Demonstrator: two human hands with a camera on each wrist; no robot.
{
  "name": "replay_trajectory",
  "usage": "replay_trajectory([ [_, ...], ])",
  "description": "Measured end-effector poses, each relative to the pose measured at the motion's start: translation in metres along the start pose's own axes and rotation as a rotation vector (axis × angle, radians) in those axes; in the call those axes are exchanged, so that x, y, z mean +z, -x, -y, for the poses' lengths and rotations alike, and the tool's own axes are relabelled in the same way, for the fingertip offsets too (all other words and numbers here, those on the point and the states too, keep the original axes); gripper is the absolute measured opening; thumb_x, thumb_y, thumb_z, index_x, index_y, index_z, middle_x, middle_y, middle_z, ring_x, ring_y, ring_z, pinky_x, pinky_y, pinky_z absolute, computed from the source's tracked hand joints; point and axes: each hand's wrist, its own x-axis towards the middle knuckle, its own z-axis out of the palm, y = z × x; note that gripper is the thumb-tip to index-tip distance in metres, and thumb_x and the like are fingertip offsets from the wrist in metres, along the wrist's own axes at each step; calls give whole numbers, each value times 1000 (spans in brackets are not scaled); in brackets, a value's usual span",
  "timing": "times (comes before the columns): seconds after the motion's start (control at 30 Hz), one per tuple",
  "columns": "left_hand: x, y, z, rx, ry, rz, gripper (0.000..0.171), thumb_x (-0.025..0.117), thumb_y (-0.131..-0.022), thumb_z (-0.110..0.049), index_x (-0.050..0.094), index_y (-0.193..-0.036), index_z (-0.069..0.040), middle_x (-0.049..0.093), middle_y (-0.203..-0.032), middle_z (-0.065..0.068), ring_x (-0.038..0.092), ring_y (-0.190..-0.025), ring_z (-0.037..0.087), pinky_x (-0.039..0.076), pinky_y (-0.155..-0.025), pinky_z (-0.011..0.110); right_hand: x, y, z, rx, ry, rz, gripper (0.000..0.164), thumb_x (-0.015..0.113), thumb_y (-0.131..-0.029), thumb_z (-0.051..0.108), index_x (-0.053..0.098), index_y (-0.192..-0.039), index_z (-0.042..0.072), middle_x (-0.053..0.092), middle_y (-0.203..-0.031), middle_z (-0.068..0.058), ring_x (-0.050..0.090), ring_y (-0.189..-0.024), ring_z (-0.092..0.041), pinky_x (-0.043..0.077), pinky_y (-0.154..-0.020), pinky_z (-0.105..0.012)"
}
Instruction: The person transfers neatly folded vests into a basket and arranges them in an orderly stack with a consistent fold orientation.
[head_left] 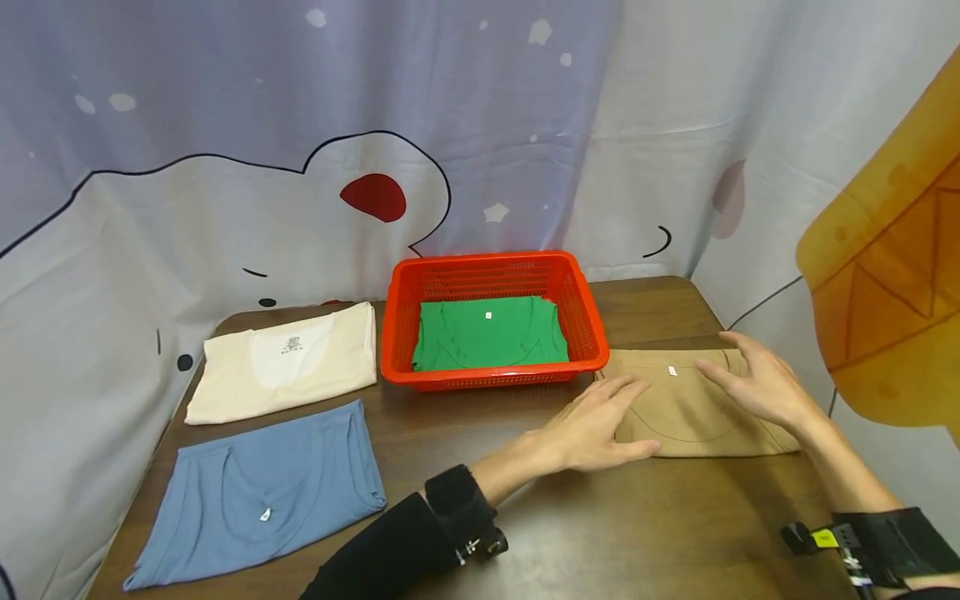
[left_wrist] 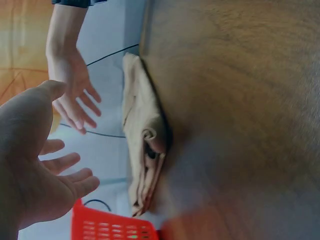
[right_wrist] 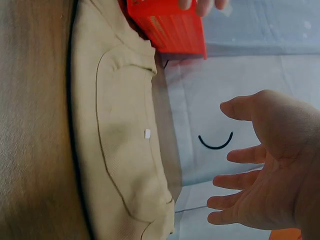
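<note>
Tan shirt (head_left: 693,408), long axis parallel to the table's (head_left: 600,525) back edge, tag side rearward.
My left hand (head_left: 592,429) and right hand (head_left: 765,387) hover, fingers released; red basket (head_left: 495,377) holds green shirt (head_left: 487,333).

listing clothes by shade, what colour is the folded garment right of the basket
The folded garment is tan, seen best in the head view.

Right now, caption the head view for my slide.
Left grip and right grip, both open, hover near a folded tan garment beside a red basket holding a green garment.
</note>
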Motion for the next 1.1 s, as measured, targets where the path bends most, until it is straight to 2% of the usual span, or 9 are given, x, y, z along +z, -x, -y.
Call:
replay_trajectory([
  [0.13,10,-2,5,-31,10,10,83,70,-108,-57,41,-175,-16,45,-180,8,48,-166,27,40,-137,40,-2,1,-5,18,30,19,91,59,-115,56,30,-173,-6,34,-175,-41,38,-151,-72,37,-114,-88],
  [0.43,23,-6,17,-98,35,15,83,72,-106,-51,44,-172,-10,48,-177,12,51,-163,29,41,-136,38,0,4,-20,52,63,50,90,56,-116,54,28,-171,-11,32,-170,-49,36,-149,-76,36,-114,-89],
  [0.63,30,-7,19,-213,144,40,86,70,-106,-53,40,-175,-11,42,-181,14,44,-168,29,41,-137,40,7,3,-34,67,87,70,89,56,-116,54,30,-170,-12,33,-167,-51,37,-147,-77,35,-114,-90],
  [0.8,31,-10,21,-297,254,33,88,72,-104,-50,39,-175,-8,45,-180,13,38,-172,27,37,-139,39,12,3,-42,85,88,82,92,56,-116,53,27,-170,-15,28,-169,-52,32,-150,-77,31,-117,-91],
  [0.97,31,-11,24,-343,333,7,88,73,-102,-48,42,-173,-6,47,-179,15,41,-170,30,38,-138,38,16,3,-47,115,87,88,93,58,-115,52,26,-169,-16,27,-168,-53,31,-150,-77,31,-118,-89],
  [1.1,33,-13,25,-385,404,-41,90,74,-100,-47,42,-173,-5,50,-176,15,47,-165,31,42,-135,38,16,2,-49,138,91,84,93,58,-115,51,25,-169,-18,27,-167,-55,32,-149,-78,32,-119,-89],
])
